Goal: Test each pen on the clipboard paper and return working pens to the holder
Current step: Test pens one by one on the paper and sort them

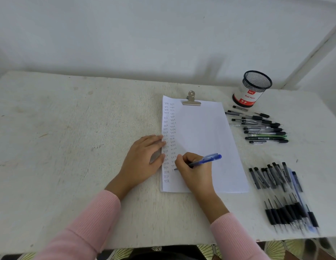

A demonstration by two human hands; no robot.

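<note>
Right hand point(193, 169) grips blue pen point(206, 160), tip on paper point(204, 139), lower centre | left hand point(142, 158) flat, fingers on paper's left edge

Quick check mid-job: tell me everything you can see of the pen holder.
The pen holder is a black wire-mesh cup, its lower part wrapped in a white and red label reading Ball Pens. It stands on its base at the table's far right. No pens stick out above its rim. Loose pens lie in front of it, apparently not touching.

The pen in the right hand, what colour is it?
Blue, translucent barrel; the pen shows clearly in the head view, gripped by the right hand.
</note>
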